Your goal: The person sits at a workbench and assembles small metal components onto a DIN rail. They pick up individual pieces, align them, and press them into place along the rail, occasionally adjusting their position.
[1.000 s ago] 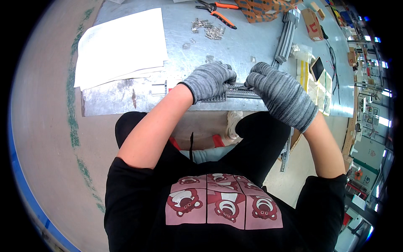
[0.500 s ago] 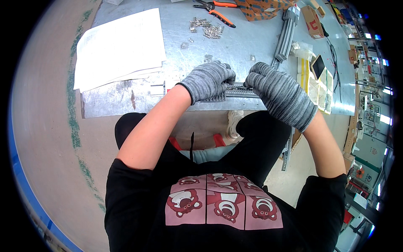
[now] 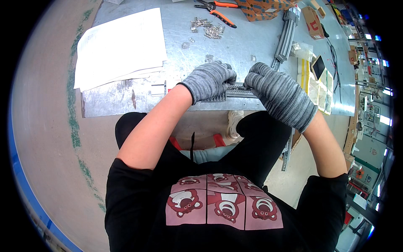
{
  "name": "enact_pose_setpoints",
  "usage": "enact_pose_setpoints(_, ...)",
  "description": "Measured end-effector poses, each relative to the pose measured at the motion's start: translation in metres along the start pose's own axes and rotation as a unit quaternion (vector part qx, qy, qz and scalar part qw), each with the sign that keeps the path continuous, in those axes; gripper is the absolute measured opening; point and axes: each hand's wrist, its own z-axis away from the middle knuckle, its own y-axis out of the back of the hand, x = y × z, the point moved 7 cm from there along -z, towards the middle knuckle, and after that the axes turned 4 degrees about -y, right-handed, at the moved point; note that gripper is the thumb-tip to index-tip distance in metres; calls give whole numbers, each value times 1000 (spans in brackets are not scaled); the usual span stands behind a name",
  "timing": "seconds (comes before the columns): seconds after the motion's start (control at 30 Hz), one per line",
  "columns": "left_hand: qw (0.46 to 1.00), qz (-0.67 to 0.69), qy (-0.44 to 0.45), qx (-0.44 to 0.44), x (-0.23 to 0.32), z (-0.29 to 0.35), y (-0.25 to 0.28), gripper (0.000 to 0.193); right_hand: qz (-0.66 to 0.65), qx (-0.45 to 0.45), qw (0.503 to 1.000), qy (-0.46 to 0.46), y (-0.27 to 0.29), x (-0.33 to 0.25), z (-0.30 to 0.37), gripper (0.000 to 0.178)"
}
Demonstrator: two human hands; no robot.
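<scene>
Both my hands wear grey knitted gloves with black cuffs and work close together at the table's near edge. My left hand (image 3: 211, 80) has its fingers curled down over a grey slotted strip of parts on a metal rail (image 3: 241, 95). What its fingertips grip is hidden. Just across a narrow gap, my right hand (image 3: 282, 94) is closed, thumb and fingers pinched above the strip. A small dark tip shows at its fingertips, too small to name. Part of a grey ribbed piece (image 3: 217, 99) shows below my left hand.
White paper sheets (image 3: 121, 48) lie at the left. Farther back are small metal parts (image 3: 213, 30) and orange-handled pliers (image 3: 222, 18). A bundle of grey rails (image 3: 286, 35) lies at right, near a phone (image 3: 318, 67), a cardboard box (image 3: 312, 22) and black cables (image 3: 334, 63).
</scene>
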Motion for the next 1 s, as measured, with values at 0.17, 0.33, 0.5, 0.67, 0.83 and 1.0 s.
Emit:
enact_pose_setpoints(0.17,1000,-3,3,-2,0,0,1,19,-7,-16,999,-50,-3,1,-1,16)
enact_pose_setpoints(0.33,1000,2,0,14,-2,0,0,19,17,-14,1000,-8,-5,-3,-1,17)
enact_pose_setpoints(0.5,1000,-6,3,-19,0,-1,-1,26,35,3,999,37,-4,-4,2,19)
enact_pose_setpoints(0.67,1000,-7,5,-11,-1,-1,-1,23,122,-147,972,-140,-4,-4,-7,25)
enact_pose_setpoints(0.83,997,10,58,-44,6,4,11,20,101,-34,994,26,-1,-17,0,38)
enact_pose_setpoints(1.0,1000,17,17,-6,-2,0,0,21,98,-156,975,-126,-2,-9,-14,31)
